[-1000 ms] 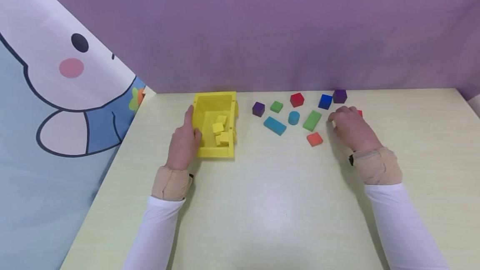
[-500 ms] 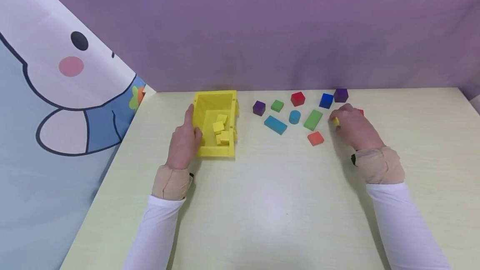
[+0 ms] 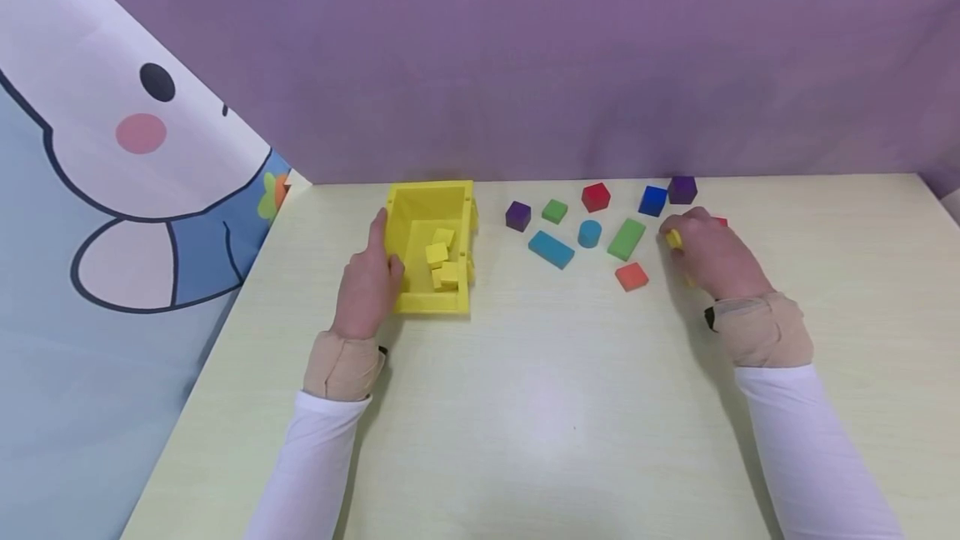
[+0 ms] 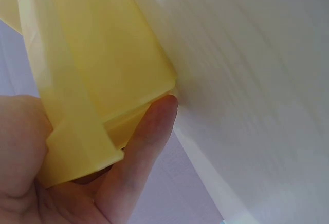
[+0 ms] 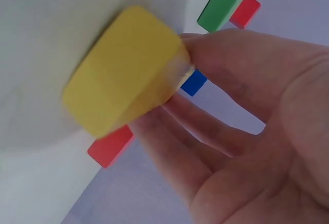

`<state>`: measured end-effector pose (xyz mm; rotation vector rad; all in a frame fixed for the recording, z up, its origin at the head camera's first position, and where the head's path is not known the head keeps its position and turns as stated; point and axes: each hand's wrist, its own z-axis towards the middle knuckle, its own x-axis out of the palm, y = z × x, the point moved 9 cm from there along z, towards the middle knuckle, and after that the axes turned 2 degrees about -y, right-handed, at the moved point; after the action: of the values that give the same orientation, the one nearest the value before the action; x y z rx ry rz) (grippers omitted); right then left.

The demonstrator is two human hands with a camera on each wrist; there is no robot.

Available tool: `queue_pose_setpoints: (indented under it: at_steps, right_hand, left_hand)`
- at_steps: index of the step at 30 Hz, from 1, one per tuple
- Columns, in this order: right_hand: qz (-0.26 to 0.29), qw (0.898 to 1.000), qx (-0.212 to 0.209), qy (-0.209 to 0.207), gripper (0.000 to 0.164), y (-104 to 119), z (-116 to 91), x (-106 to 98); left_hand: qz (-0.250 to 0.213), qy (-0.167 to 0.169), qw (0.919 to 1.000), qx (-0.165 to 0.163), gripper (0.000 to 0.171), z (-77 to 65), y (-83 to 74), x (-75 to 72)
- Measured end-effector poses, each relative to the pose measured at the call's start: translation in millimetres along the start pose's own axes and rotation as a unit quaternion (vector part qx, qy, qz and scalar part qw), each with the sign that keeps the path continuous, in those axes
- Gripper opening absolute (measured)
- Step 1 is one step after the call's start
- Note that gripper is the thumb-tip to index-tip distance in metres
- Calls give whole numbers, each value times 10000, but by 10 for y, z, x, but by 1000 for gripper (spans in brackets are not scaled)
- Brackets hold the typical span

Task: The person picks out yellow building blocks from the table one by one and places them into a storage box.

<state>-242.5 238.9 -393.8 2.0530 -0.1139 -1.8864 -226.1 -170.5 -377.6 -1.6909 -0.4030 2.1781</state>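
On the left, my left hand (image 3: 365,288) grips the side wall of a yellow plastic bin (image 3: 431,304), thumb over the rim. The left wrist view shows the bin's wall (image 4: 103,44) between thumb and fingers. Several small yellow blocks (image 3: 437,255) lie inside the bin. Far to the right, my right hand (image 3: 714,257) pinches a yellow block (image 5: 121,72) between thumb and fingertips, at or just above the table. Part of that block is hidden under the hand in the head view.
Loose blocks lie between the hands: a purple cube (image 3: 518,216), a teal block (image 3: 551,249), a blue cylinder (image 3: 589,233), a green block (image 3: 626,239) and an orange-red block (image 3: 632,277). Behind the right hand are a blue cube (image 3: 652,201) and another purple cube (image 3: 682,190). A purple cloth (image 3: 525,65) borders the table's far edge.
The yellow block has come into sight in my right hand's fingers, and that hand has shifted slightly right. My left hand and the bin stay in place.
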Motion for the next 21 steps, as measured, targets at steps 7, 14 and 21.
queue_pose_setpoints:
  at_steps: [7,14,21]
  right_hand:
    - [139,9998,-33,-131,36,25,2,-67]
    - [314,9991,-76,-264,35,75,-10,-162]
    - [288,9993,-77,-231,36,128,-25,-217]
  left_hand:
    - [-9,17,10000,-35,63,4,6,4]
    - [-18,56,10000,-39,63,-8,1,-6]
    - [-26,67,10000,-36,63,-1,-1,0]
